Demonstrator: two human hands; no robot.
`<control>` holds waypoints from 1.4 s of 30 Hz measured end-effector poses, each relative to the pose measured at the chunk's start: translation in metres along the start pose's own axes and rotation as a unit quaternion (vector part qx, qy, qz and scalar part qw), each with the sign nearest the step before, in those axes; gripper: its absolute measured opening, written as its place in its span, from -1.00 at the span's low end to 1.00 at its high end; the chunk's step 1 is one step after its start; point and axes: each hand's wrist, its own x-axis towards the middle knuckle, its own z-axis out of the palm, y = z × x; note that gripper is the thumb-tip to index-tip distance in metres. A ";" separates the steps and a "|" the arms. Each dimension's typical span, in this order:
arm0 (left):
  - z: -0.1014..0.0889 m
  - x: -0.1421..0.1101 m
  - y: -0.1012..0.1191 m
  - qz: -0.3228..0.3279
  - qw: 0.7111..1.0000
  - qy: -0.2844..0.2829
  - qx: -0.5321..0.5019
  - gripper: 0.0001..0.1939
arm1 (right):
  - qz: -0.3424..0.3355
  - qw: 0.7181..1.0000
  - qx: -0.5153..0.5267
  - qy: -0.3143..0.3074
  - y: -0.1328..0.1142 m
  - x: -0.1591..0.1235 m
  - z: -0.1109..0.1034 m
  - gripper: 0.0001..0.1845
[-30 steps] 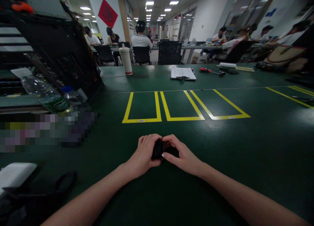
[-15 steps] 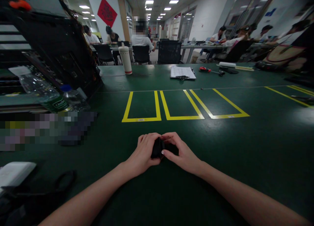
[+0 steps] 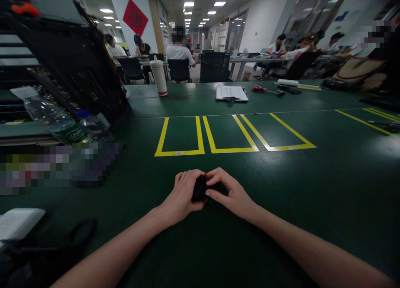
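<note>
A small black box-like object (image 3: 198,189) sits low over the green table, between my two hands. My left hand (image 3: 182,193) is wrapped around its left side, fingers over the far edge and thumb along the near edge. From the right, my right hand (image 3: 231,193) reaches in with curled fingers, its index fingertip and thumb tip touching the object's right edge. Much of the object is covered by my hands and dark, so its exact kind cannot be made out.
Yellow tape outlines (image 3: 179,153) mark the table (image 3: 281,204) ahead. Farther back stand a white cup (image 3: 159,78), a clipboard (image 3: 231,93) and a red-handled screwdriver (image 3: 260,89). At left are plastic bottles (image 3: 53,117) and a black equipment case (image 3: 84,71). People sit at tables behind.
My right fingertips have shifted slightly on the black object's right edge, with the index finger more bent. My left hand keeps its hold. The view has moved very slightly.
</note>
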 end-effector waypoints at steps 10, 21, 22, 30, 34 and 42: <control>0.002 0.000 -0.001 -0.010 1.000 -0.008 0.001 -0.43 | 0.051 0.997 0.012 -0.049 -0.003 0.002 0.001 -0.73; 0.002 0.000 -0.002 0.001 1.000 0.004 0.003 -0.42 | -0.029 0.999 -0.044 -0.009 0.000 0.001 0.000 -0.80; 0.002 0.000 -0.002 0.001 1.000 0.006 0.003 -0.42 | -0.021 0.999 -0.042 -0.008 -0.001 0.001 0.000 -0.81; 0.001 0.000 -0.001 -0.004 1.000 0.001 -0.009 -0.44 | 0.042 0.998 -0.022 -0.041 -0.003 0.003 0.002 -0.76; 0.004 -0.001 -0.004 -0.002 1.000 0.004 -0.011 -0.43 | 0.023 0.998 -0.053 -0.041 -0.005 0.000 0.003 -0.72; 0.004 -0.001 -0.005 0.006 1.000 0.005 -0.010 -0.43 | -0.032 0.994 -0.101 -0.010 -0.005 -0.004 0.003 -0.80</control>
